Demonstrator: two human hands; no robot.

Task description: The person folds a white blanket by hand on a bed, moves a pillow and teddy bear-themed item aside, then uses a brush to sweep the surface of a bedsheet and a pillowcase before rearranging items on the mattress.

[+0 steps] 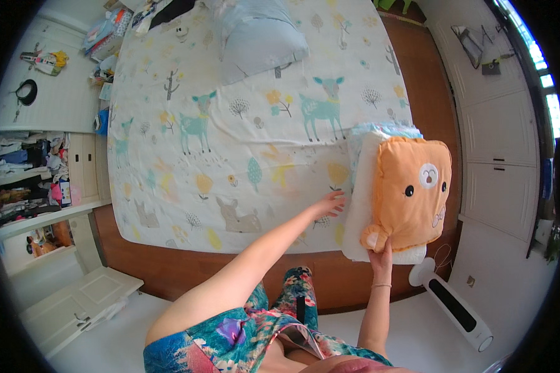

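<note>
Floral clothing [227, 342]; left hand [330, 204] outstretched; right hand [381, 255], thumb uppermost, at cushion [412, 200]

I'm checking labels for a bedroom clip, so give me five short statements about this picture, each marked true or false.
1. The right hand holds the orange cushion at one ear. True.
2. The light blue pillow lies on the patterned sheet. True.
3. The left hand grips the light blue pillow. False: it is empty, beside the folded white bedding.
4. The cushion's animal face is hidden. False: it is in view.
5. The sheet shows teal deer. True.
</note>
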